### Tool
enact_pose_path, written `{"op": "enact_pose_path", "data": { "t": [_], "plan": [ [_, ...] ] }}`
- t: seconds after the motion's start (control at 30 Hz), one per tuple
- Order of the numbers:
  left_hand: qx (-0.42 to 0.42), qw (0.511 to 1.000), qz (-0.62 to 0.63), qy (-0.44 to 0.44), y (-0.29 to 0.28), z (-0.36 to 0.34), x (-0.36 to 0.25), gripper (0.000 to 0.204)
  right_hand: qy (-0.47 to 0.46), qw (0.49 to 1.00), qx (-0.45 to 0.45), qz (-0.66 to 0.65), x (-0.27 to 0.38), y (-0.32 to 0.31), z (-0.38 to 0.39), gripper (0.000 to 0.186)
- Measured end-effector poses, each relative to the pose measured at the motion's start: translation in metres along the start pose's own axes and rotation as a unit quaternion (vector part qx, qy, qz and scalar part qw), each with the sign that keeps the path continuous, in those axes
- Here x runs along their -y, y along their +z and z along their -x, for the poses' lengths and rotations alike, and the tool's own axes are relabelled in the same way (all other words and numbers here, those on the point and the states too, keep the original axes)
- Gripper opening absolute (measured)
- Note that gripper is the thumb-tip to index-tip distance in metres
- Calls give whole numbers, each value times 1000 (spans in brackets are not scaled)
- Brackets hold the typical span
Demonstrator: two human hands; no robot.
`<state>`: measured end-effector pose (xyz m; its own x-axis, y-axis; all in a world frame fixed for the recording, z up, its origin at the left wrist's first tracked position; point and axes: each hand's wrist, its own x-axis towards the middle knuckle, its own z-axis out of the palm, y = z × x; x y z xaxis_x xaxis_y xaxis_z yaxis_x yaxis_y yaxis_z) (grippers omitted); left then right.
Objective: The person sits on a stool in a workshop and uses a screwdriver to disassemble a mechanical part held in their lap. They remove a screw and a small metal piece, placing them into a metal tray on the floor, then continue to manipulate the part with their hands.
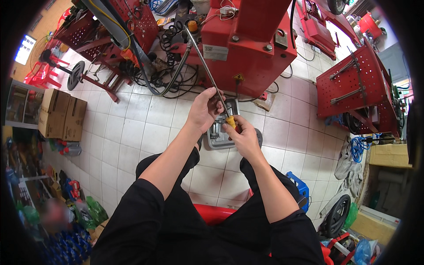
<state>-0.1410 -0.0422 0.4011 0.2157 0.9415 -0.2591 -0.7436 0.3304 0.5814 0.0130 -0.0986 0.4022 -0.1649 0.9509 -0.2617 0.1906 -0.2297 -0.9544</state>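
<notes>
A long screwdriver (208, 70) with a thin metal shaft and a yellow and red handle slants up and away from me. My right hand (244, 138) is closed around its handle. Higher up, the curled fingers of my left hand (204, 109) grip the shaft. The far tip overlaps the end of a hose (187, 51) by the red machine; whether they touch I cannot tell. Below my hands a grey tray (221, 145) rests on the tiled floor, holding metal parts partly hidden by my hands.
The large red machine (251, 66) stands straight ahead, black cables (176, 84) tangled at its base. A red perforated stand (344, 84) is on the right. Cardboard boxes (59, 115) sit at the left. A blue case (298, 185) lies beside my right leg, above a red stool (214, 213).
</notes>
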Motion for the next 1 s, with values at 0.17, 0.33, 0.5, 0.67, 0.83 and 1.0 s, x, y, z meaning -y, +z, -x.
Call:
{"op": "enact_pose_path", "data": {
  "t": [0.17, 0.33, 0.5, 0.67, 0.83, 1.0],
  "plan": [
    [7, 1000, -10, 13, 0, 1, 2, 24, -1, 999, 20, -36, 4, 0, 1, 30],
    [0, 999, -31, 21, 1, 0, 2, 21, 22, 994, 33, -102, 10, 0, 2, 27],
    [-24, 999, -9, 37, 1, -3, 0, 14, 12, 990, 27, -135, 10, 1, 1, 26],
    [-52, 998, -21, 33, -1, -4, -2, 14, 41, 980, -29, -193, 11, -3, 0, 20],
    [-47, 998, -38, 20, 1, -4, -4, 19, 52, 973, -52, -220, 10, -3, -1, 18],
    [-48, 998, -42, 4, -3, -5, -4, 24, 56, 970, -49, -233, 10, -2, 0, 20]
  ]
}}
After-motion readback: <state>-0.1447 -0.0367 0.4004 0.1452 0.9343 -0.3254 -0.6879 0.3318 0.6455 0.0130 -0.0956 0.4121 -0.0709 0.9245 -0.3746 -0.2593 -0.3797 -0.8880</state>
